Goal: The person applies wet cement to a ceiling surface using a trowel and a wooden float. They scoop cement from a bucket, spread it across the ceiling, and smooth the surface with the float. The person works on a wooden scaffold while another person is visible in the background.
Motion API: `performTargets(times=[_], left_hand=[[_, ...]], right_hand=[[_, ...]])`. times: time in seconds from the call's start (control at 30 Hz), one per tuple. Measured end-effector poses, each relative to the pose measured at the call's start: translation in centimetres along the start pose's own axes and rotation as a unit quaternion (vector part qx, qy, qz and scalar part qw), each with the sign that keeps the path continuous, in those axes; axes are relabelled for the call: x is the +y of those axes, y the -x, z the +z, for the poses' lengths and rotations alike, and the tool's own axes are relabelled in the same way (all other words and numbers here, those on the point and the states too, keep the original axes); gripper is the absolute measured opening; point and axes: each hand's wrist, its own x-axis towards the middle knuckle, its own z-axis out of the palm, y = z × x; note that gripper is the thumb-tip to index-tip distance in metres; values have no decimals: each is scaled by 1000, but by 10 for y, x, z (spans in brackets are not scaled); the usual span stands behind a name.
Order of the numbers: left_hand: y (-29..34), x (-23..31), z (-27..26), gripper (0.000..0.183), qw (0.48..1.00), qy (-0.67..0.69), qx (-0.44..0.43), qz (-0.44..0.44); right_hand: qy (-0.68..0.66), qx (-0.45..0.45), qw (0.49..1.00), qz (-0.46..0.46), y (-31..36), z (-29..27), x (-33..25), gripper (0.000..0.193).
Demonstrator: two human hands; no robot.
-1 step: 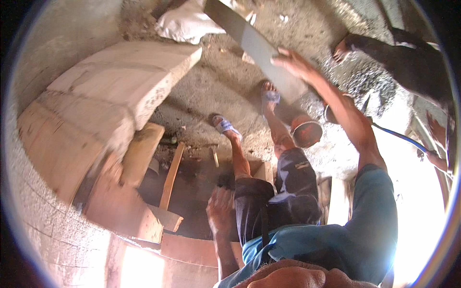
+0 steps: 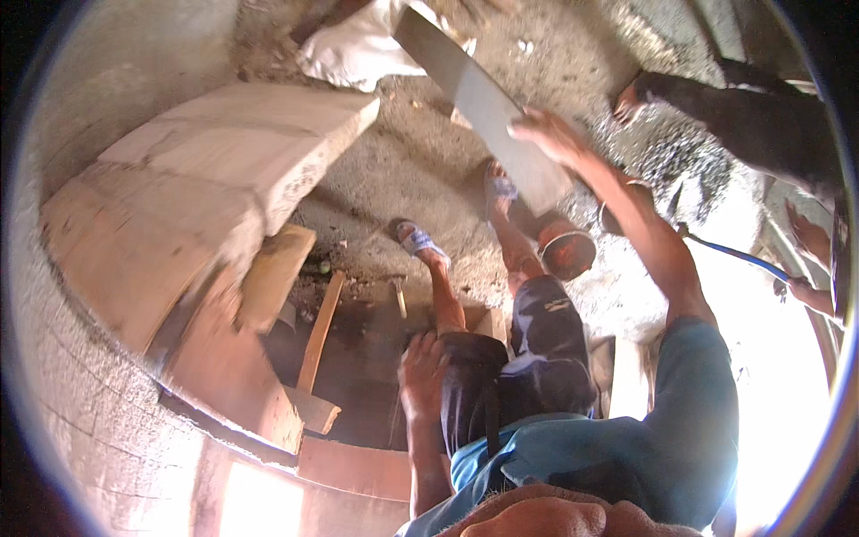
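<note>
A long grey board [image 2: 488, 103] slants across the upper middle, wide and flat. My right hand [image 2: 548, 134] grips its right-hand edge, with the arm in a teal sleeve stretched far forward. Beside my left knee is my left hand [image 2: 422, 365], its fingers curled in; what they hold, if anything, is hidden. The board's near end lies just beyond a reddish bucket [image 2: 567, 249], close to my right foot.
Curved wooden formwork [image 2: 215, 170] fills the left. A wooden strip [image 2: 320, 331] and a hammer [image 2: 400, 295] lie near my left foot. A white sack [image 2: 362, 45] lies at the far side. Wet grey mix [image 2: 671, 161] and another person's dark-clothed leg [image 2: 716, 94] are at right, with a blue-handled tool [image 2: 738, 255].
The board and my right hand have shifted slightly nearer. My left hand has moved up a little beside the knee; a dark patch seen just beyond it before no longer shows.
</note>
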Motion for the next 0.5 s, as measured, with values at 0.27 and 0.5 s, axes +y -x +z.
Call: performTargets(times=[0.27, 0.5], left_hand=[[-38, 106, 133, 65, 883, 378, -279, -18], [107, 157, 55, 25, 778, 453, -435, -22]], right_hand=[[-79, -1, 990, -120, 265, -14, -67, 41], [151, 142, 929, -305, 428, 28, -139, 55]])
